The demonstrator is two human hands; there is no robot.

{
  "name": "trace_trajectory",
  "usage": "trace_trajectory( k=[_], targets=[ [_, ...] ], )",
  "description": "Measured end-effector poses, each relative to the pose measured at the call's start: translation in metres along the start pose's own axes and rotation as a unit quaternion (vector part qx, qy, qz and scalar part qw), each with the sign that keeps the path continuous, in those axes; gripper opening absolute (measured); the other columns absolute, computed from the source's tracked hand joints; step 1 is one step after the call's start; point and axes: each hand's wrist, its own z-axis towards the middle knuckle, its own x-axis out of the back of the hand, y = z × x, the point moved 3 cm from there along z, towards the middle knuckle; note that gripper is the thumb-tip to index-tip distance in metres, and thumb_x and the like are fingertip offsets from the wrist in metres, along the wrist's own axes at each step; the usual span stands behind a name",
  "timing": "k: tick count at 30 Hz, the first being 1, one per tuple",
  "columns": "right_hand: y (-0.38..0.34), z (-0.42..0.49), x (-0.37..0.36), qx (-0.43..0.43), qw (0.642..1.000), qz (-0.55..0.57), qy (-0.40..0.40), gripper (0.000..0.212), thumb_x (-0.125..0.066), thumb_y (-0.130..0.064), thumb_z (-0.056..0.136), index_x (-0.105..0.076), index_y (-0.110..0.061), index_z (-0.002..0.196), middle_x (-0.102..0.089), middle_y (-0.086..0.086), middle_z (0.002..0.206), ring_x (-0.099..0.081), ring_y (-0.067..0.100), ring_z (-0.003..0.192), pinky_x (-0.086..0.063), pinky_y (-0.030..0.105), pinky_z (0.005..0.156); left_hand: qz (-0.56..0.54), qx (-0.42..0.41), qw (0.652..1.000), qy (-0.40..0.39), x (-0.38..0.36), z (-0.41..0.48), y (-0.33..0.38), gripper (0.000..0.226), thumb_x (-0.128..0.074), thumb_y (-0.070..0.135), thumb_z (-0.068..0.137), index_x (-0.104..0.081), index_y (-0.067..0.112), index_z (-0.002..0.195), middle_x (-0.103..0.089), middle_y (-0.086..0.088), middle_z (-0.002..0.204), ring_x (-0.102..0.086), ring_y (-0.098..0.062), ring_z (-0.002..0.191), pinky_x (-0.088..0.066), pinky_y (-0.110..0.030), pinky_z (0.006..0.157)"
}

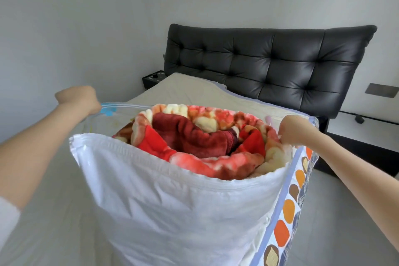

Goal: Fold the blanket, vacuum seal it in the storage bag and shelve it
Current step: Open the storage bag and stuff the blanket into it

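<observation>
A folded red, cream and maroon fleece blanket (200, 142) sits inside a white plastic storage bag (172, 201), its top showing at the bag's open mouth. The bag stands upright in front of me and has a patterned side strip with orange and brown spots. My left hand (78, 99) grips the far left corner of the bag's mouth, by the clear zip strip with a blue slider. My right hand (295, 129) pinches the right edge of the mouth. Both hands hold the mouth stretched wide.
A bed (190, 90) with a beige sheet lies behind the bag, with a black tufted headboard (269, 60) against the white wall. Dark bedside tables stand at the left (153, 79) and right (362, 129) of the bed.
</observation>
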Motion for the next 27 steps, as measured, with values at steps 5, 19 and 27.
trace_trajectory(
  k=[5,19,27],
  targets=[
    [0.010,-0.005,0.010,-0.015,0.984,0.144,0.104,0.025,-0.061,-0.016,0.080,-0.071,0.004,0.068,-0.064,0.015,0.054,-0.052,0.022,0.049,-0.035,0.023,0.047,-0.010,-0.093,0.995,-0.038,0.006,-0.003,0.032,0.039,-0.056,0.013,0.082,-0.057,0.021,0.119,-0.059,-0.006,0.123,-0.057,-0.027,0.111,-0.044,-0.033,0.087],
    [0.002,0.051,0.000,-0.015,0.990,0.141,0.005,0.033,-0.071,-0.022,0.076,-0.069,-0.002,0.102,-0.056,0.004,0.061,-0.052,0.019,0.052,-0.038,0.021,0.044,-0.109,-0.219,0.970,0.004,-0.013,0.002,0.105,0.018,-0.054,0.034,0.093,-0.066,0.022,0.087,-0.065,-0.004,0.093,-0.061,-0.027,0.092,-0.040,-0.026,0.067],
    [0.011,0.060,0.013,-0.076,0.966,0.206,0.133,0.039,-0.064,-0.012,0.076,-0.037,-0.009,0.048,-0.039,0.003,0.040,-0.033,0.016,0.040,-0.022,0.021,0.041,-0.159,-0.219,0.962,-0.031,0.019,0.033,0.098,0.027,-0.057,0.042,0.090,-0.064,0.022,0.106,-0.063,-0.006,0.118,-0.056,-0.028,0.108,-0.044,-0.035,0.090]
  ],
)
